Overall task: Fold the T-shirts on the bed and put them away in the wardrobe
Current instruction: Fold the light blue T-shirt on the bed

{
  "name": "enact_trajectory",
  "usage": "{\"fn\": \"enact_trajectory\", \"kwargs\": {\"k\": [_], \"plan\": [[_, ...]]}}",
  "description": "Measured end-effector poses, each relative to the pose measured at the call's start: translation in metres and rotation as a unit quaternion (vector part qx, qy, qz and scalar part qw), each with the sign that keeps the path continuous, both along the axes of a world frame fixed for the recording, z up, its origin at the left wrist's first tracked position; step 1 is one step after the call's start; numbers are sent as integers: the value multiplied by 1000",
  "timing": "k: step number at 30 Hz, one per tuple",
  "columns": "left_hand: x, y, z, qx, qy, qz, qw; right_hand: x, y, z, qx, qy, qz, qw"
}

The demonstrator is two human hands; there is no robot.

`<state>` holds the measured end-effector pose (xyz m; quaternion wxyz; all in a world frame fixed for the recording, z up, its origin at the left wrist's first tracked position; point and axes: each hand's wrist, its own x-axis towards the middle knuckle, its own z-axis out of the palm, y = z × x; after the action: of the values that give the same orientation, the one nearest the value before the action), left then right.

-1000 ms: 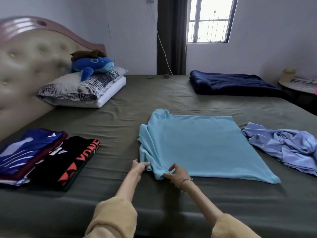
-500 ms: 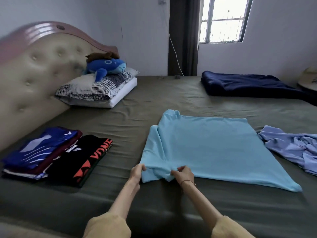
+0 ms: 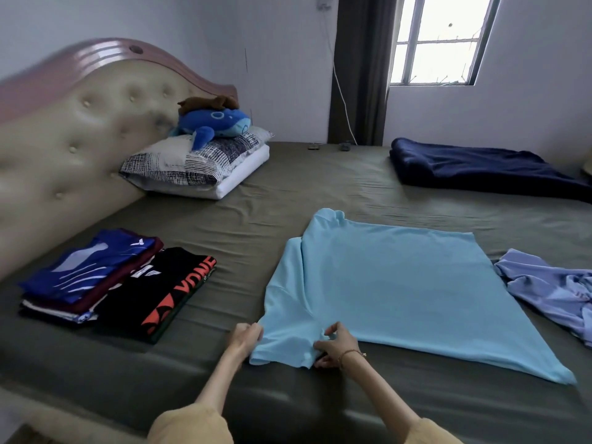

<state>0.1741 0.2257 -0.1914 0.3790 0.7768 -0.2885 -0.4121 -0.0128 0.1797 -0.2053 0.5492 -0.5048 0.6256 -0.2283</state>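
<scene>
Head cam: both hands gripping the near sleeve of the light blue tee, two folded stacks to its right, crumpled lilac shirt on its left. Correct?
Sides are swapped. In the head view the folded stacks lie left of the light blue tee, and the crumpled lilac shirt lies to its right. The rest holds: left hand and right hand both grip the near sleeve.

Sky-blue cotton T-shirt [image 3: 400, 290] on the olive-green bed sheet [image 3: 288, 193]; black folded shirt [image 3: 160, 290] with red lettering; navy blanket [image 3: 474, 168]; checked pillow [image 3: 189, 161].
</scene>
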Motion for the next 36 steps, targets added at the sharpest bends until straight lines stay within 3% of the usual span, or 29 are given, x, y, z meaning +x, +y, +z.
{"fn": "enact_trajectory", "kwargs": {"k": [14,21,25,29,31,34,36], "plan": [[7,12,8,66,-144,-132,979,-6,-2,17,-14,149,173,973],[17,15,8,74,19,-112,991,-3,-4,14,-46,105,118,986],[21,22,14,74,54,-132,987,-9,-8,15,20,32,88,995],[19,25,19,94,-21,-164,982,-16,-6,23,27,97,139,985],[14,24,21,105,-108,-184,971,-17,-5,26,-23,171,174,970],[12,11,19,101,-266,-139,949,-14,-8,29,-123,245,168,947],[12,-2,14,65,-248,-101,961,-12,-14,30,-155,239,147,947]]}}
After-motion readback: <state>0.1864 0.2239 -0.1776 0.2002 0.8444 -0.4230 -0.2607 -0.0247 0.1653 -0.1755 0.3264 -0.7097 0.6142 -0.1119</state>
